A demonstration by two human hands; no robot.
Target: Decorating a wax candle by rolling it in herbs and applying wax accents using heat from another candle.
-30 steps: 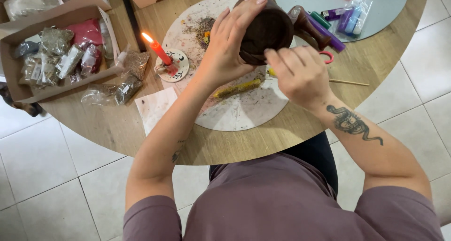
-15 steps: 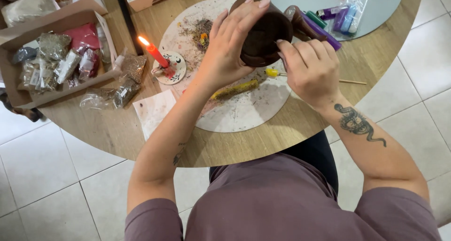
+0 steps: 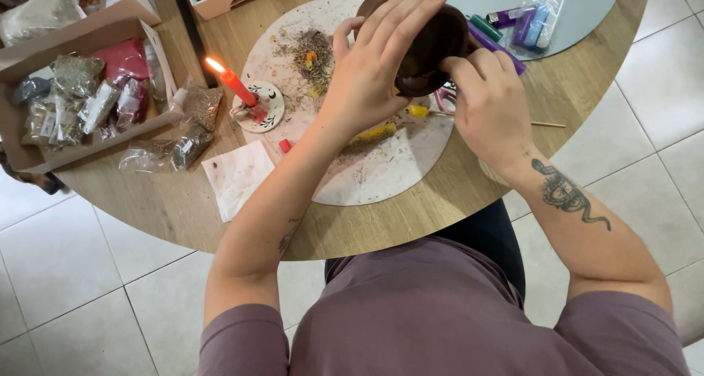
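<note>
Dark wooden bowl point(image 3: 429, 42): head view, held tipped over the round pale board point(image 3: 367, 178) on the bench point(image 3: 183, 200), left hand point(image 3: 370, 75) fingers clamped round its side. Right hand point(image 3: 488, 101), a second ago pinching below the rim, now reaches its curled fingers into the bowl's mouth, so scraping out the contents looks under way; herb crumbs point(image 3: 312, 49) already lie on the board beside the lit red candle point(image 3: 236, 86).

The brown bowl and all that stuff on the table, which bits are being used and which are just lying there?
In use: left hand, right hand, dark wooden bowl, herb-strewn round board.
Lying about: lit red candle, box of herb packets, lighters, paper napkin.
</note>
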